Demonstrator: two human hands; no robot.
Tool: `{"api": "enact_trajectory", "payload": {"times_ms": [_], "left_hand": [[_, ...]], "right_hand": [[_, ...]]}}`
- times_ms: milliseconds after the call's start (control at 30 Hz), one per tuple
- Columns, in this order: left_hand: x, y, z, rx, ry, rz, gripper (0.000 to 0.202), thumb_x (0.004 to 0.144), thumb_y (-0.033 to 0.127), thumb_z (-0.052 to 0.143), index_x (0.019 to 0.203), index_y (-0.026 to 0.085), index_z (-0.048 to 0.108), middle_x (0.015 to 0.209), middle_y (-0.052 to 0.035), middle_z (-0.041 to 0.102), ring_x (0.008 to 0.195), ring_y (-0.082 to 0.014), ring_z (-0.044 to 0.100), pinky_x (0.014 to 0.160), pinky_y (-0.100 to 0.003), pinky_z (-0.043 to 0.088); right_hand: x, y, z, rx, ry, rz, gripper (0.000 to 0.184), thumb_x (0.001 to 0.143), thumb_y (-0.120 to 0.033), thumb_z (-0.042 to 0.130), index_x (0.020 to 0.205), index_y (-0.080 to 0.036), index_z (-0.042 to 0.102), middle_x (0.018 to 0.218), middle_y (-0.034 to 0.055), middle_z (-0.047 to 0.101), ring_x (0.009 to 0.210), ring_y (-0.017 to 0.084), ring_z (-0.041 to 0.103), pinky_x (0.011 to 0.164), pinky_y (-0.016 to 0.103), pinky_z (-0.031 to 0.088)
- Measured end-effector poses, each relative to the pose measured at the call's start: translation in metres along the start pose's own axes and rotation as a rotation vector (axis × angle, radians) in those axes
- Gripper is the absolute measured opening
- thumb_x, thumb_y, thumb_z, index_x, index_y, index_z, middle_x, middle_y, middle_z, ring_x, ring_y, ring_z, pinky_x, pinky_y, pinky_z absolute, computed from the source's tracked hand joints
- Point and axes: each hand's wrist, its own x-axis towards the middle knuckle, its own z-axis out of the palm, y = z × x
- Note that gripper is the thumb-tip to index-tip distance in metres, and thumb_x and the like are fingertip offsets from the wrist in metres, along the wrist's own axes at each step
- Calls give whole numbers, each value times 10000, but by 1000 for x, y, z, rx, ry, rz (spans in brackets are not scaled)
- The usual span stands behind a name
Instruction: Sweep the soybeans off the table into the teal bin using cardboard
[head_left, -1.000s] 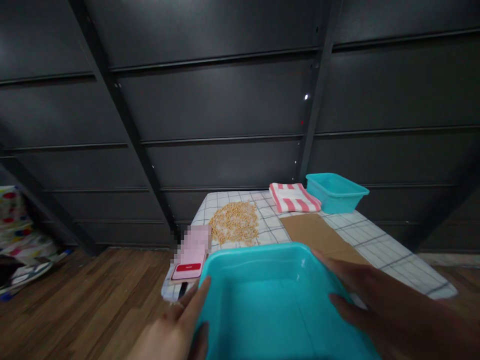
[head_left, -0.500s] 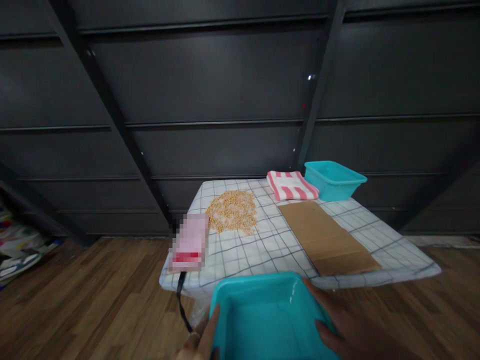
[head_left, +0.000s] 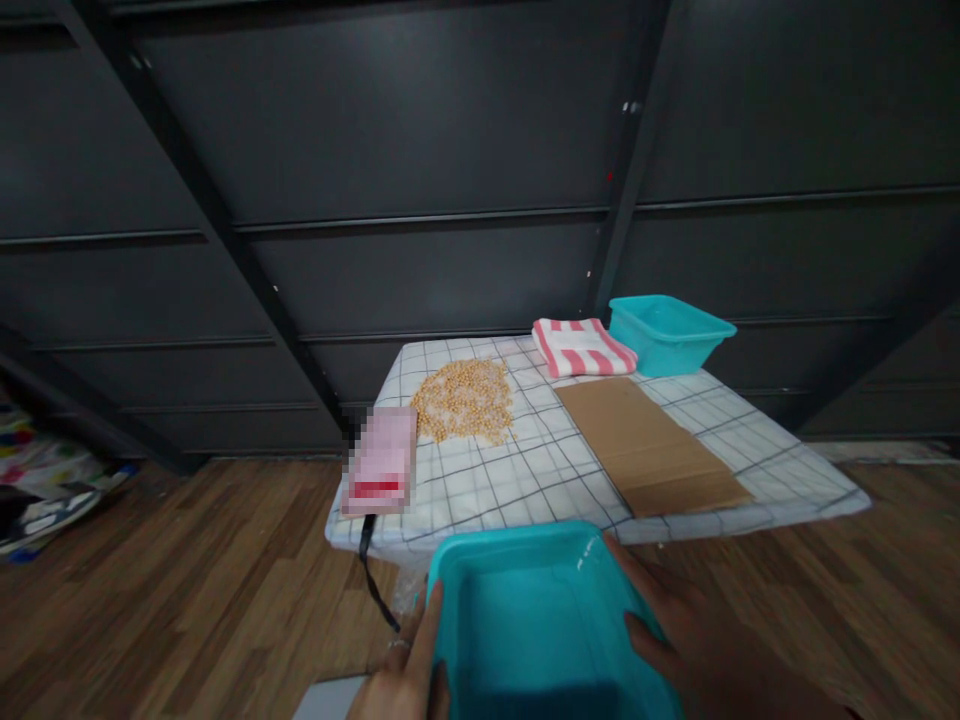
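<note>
Directly between the half-curled hands (head_left: 405, 675), which grip its opposite sides, lies a turquoise tub (head_left: 532, 620).

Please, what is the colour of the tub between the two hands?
The tub is turquoise; head view.

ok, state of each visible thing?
Near teal plastic basin, open side up, held
Left hand, on its left side
Right hand, on its right side
Far teal plastic basin, upright
Pink striped towel, folded
Brown cardboard sheet, lying flat
Small yellow kernels, spread
White checked tablecloth, spread
Flat pink item, blurred, can't tell
</note>
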Motion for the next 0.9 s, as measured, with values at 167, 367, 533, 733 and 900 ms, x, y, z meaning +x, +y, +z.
{"api": "enact_trajectory", "payload": {"times_ms": [167, 367, 533, 733, 900], "left_hand": [[0, 29, -25, 47, -70, -91, 591, 814, 102, 292, 1366, 190, 100, 1314, -138, 464, 973, -168, 609, 781, -217, 479], [1, 25, -16, 288, 106, -37, 757, 737, 1, 323, 1368, 243, -17, 1418, -203, 235, 1015, -237, 582, 711, -263, 520], [32, 27, -7, 423, 480, 185, 776, 740, 84, 423, 1380, 140, -13, 1430, -219, 184, 1296, -331, 155, 941, -484, 401], [64, 45, -1, 575, 476, 87, 652, 744, -19, 341, 1353, 187, 240, 1402, -137, 323, 1281, -271, 251, 968, -430, 398], [54, 44, 2, 649, 479, 110, 640, 736, -42, 332, 1321, 217, 321, 1366, -103, 390, 1239, -264, 336, 938, -386, 433]], "right_hand": [[7, -5, 1, -253, 262, -55, 450, 791, -188, 390, 1206, -56, 502, 1204, 191, 540, 1102, 284, 516, 849, 422, 491], [49, -10, 8, -241, 186, -219, 505, 822, -138, 352, 1325, -103, 358, 1383, 126, 355, 1298, 238, 237, 1012, 444, 337], [59, -8, 18, -209, 31, -274, 691, 677, 87, 204, 1329, -88, 349, 1375, 138, 349, 1283, 194, 235, 1000, 376, 364], [51, -8, 20, -235, 36, -307, 733, 627, 87, 236, 1333, -82, 341, 1377, 140, 336, 1286, 205, 207, 1005, 373, 351], [47, -10, 28, -269, 69, -307, 708, 640, 97, 237, 1312, -75, 379, 1365, 137, 363, 1278, 209, 247, 1007, 367, 352]]}}
